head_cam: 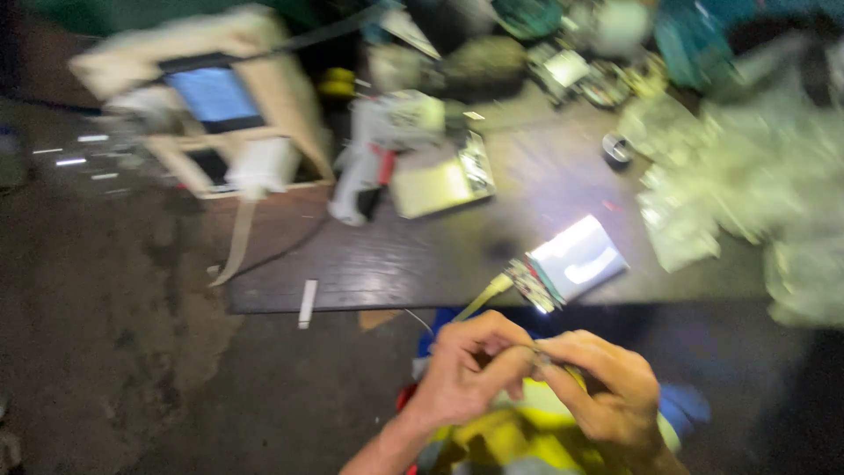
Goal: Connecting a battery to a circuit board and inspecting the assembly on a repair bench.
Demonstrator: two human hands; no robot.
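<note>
- A dark floor (114, 352) spreads on the left, dim and blurred.
- The dark wooden tabletop (396, 264) carries a beige box with a blue screen (215, 97), a white tool (369, 158) and a bright glaring card (580, 255).
- The left hand (462, 369) and right hand (607, 387) meet below the tabletop edge, fingers pinched together on something small (541, 358), too blurred to identify.

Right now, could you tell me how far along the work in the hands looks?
Nothing looks finished. In hand: the left hand and right hand pinch a small part between their fingertips, too blurred to identify. A shiny flat piece with a circuit board edge lies on the wooden table, untouched, as do the white tool with a red trigger and the small meter box.
</note>
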